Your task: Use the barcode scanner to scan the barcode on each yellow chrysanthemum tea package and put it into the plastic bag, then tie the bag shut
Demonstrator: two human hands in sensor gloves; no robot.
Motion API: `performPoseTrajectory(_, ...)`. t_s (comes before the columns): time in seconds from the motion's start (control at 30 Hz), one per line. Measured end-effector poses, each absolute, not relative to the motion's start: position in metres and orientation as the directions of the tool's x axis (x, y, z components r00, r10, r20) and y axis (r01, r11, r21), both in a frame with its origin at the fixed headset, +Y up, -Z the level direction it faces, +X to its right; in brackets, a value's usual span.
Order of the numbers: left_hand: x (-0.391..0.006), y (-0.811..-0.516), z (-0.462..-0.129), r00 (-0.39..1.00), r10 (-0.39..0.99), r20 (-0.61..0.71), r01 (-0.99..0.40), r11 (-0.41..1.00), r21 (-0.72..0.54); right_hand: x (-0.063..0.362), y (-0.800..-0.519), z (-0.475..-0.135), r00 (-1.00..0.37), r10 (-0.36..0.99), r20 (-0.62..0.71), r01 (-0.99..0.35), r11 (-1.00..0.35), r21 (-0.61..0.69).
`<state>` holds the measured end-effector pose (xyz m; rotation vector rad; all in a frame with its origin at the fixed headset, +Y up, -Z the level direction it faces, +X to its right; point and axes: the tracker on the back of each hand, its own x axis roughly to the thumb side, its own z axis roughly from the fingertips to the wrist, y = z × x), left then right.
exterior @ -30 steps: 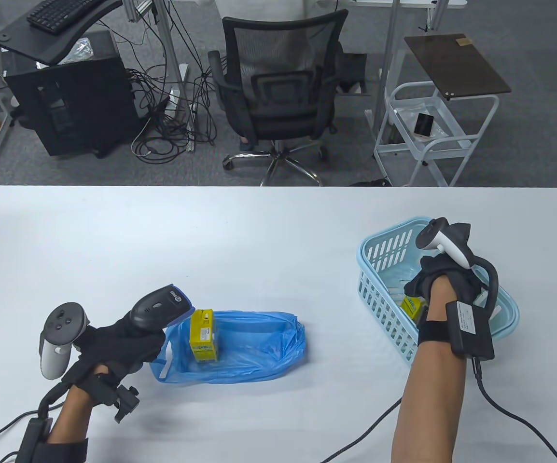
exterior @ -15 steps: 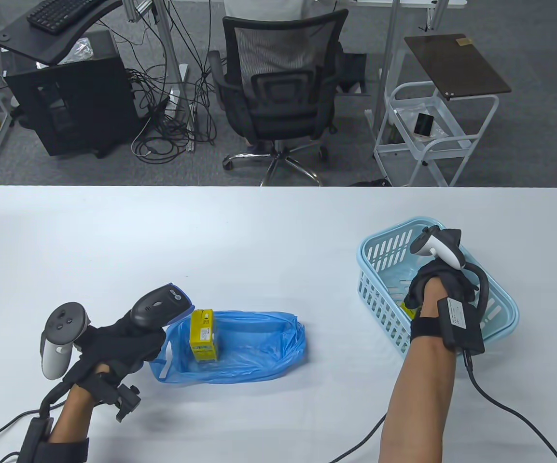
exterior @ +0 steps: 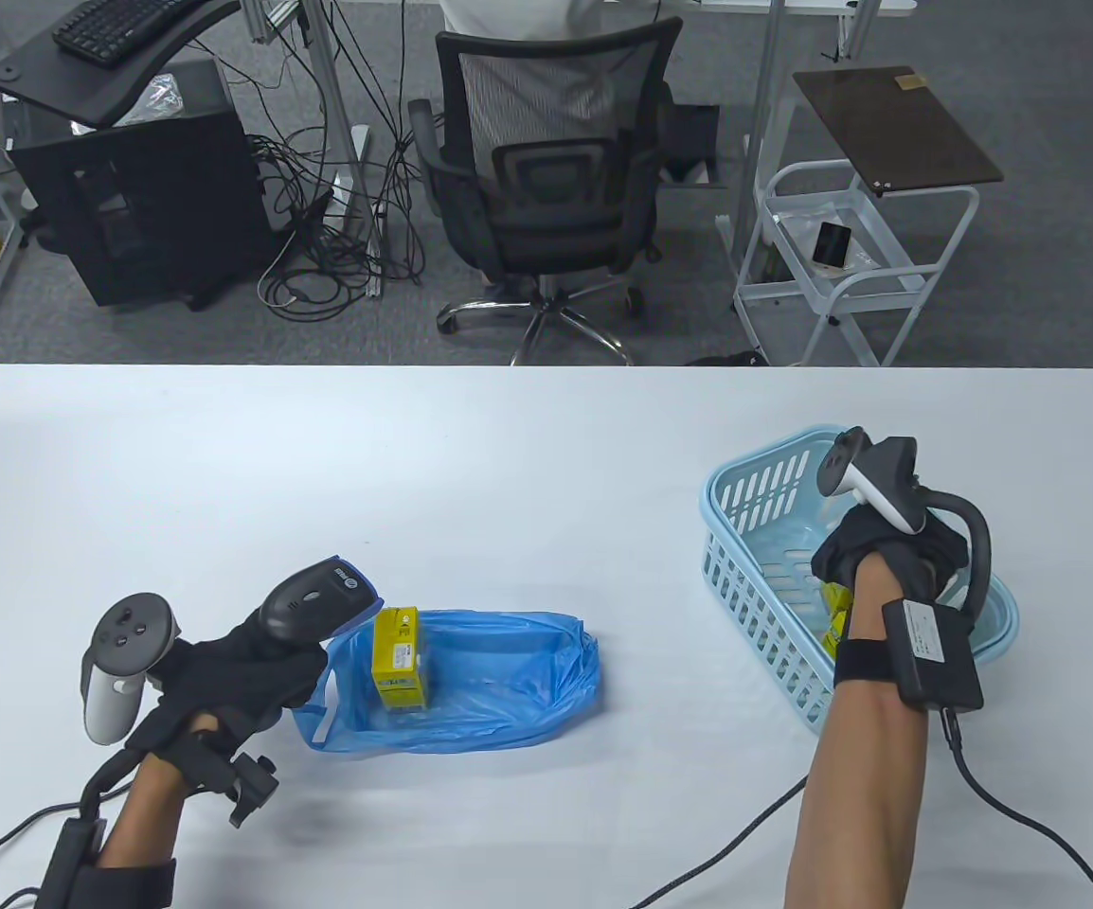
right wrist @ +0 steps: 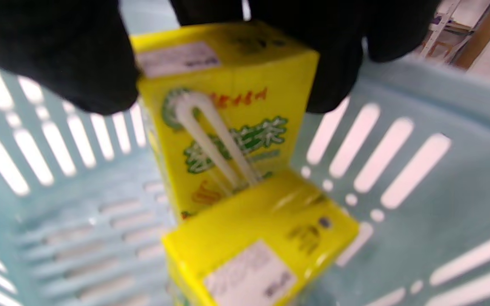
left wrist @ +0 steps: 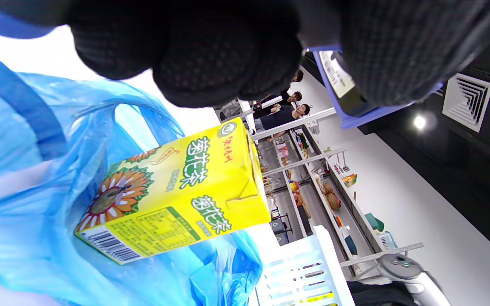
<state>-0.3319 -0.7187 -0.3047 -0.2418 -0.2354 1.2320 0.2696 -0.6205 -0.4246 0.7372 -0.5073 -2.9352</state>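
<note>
Nearest the bottom edge of the table view, the left hand [exterior: 224, 668] grips the handle of the barcode scanner [exterior: 314, 595], fingers curled round it, the scanner's head tilted toward the mouth of the blue plastic bag [exterior: 499, 691]. The bag lies flat on the white table [exterior: 414, 454], just beside that hand, its opening facing left. One yellow chrysanthemum tea package [exterior: 398, 658] sits in the bag's mouth; the left wrist view shows it lying on its side on the blue film [left wrist: 24, 221], a barcode at one corner (the printed flower and green characters face the camera) [left wrist: 172, 197].

To the right, the right hand [exterior: 887, 554] reaches down into the light blue basket [exterior: 745, 492], which stands well apart from the bag near the table's right end. The right wrist view, somewhat blurred, shows the gloved fingers [right wrist: 58, 55] closed on the top of an upright tea carton [right wrist: 228, 114] with a white straw on its face, thumb on one side and fingers on the other. A second carton [right wrist: 262, 238] lies in the basket touching the first, just below it in that view. Only a sliver of yellow shows beside the wrist in the table view.

Beyond the table stand a black mesh office chair [exterior: 546, 170], a white trolley [exterior: 850, 265] and a dark computer desk [exterior: 130, 170].
</note>
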Motion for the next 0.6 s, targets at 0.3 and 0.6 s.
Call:
performPoseTrajectory(0.3, -0.332, -0.713, -0.301, 0.288, 0.954, 0.078, -0.901, 0.298, -0.315, 0.234, -0.52, -0.382, -0.981, 0.152, -0.121, -0.127, -0.973, -0.192)
performPoseTrajectory(0.6, -0.323, -0.709, -0.299, 0.288, 0.951, 0.11, -0.885, 0.308, -0.349, 0.101, -0.545, -0.351, -0.925, 0.223, 0.309, -0.317, -0.899, -0.301)
